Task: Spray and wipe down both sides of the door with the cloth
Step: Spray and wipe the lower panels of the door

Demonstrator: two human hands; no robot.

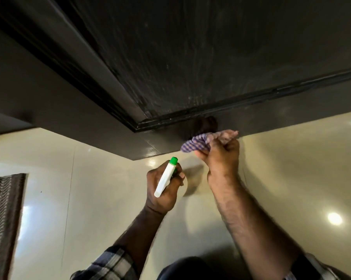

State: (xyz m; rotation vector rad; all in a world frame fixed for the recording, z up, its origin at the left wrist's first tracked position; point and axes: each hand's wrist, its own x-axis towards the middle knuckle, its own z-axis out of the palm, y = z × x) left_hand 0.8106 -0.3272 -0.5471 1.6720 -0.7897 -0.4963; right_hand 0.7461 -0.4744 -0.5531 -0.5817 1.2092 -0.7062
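While the left hand (164, 190) grips the spray bottle (166, 176) (body hidden), the right hand (221, 156) clutches the cloth (198, 142).

The right hand (221, 156) is gripping a bunched checked cloth (198, 142) and pressing it against the bottom rail of the dark door (190, 57), while the left hand (164, 186) is holding a white spray bottle (166, 178) above the glossy floor (292, 168).

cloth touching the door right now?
Touching. The head view shows the right hand pressing the bunched cloth against the door's bottom rail, no gap visible between them.
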